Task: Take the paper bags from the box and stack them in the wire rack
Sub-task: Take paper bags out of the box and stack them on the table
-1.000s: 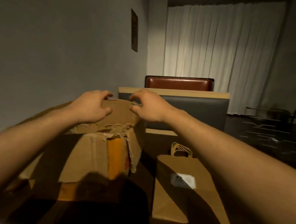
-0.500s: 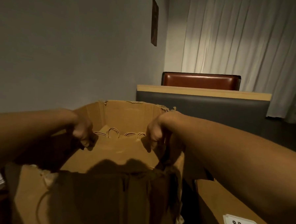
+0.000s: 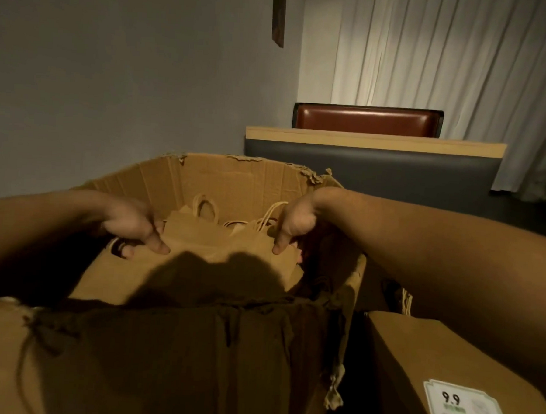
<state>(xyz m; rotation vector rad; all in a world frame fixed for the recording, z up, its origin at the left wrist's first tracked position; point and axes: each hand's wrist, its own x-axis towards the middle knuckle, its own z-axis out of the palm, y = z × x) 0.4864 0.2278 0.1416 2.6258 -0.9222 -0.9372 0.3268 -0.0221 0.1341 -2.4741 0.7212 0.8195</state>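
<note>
- Your left hand [image 3: 131, 228] is down inside the torn cardboard box [image 3: 244, 180], on its left side. The thumb lies flat on top of the paper bags [image 3: 206, 244] and another fingertip shows just below it at the bags' left edge, so the hand pinches that edge of the stack.
- The paper bags lie flat in the box, between your two hands, with their twisted paper handles [image 3: 206, 207] pointing toward the far wall of the box. A dark shadow falls across their near part.
- The box's near wall is in deep shadow, and its top edges are ragged and torn all round.
- Your right hand [image 3: 296, 225] is inside the box on its right side, just below the torn right corner. The thumb presses down on the right edge of the top bag, and fingertips peek out under that edge, so this hand also pinches the stack. Some handles stand up just beside the knuckles.
- Right of the box, close to it, another paper bag [image 3: 422, 357] lies flat outside, with a white label [image 3: 466, 410] reading "9.9" on it. Your right forearm passes above it.
- Beyond the box you see a dark booth back [image 3: 371, 167] with a pale wooden top, a reddish-brown seat back [image 3: 368, 120] behind it, and a white curtain [image 3: 447, 51] at the far right. A grey wall fills the left.
</note>
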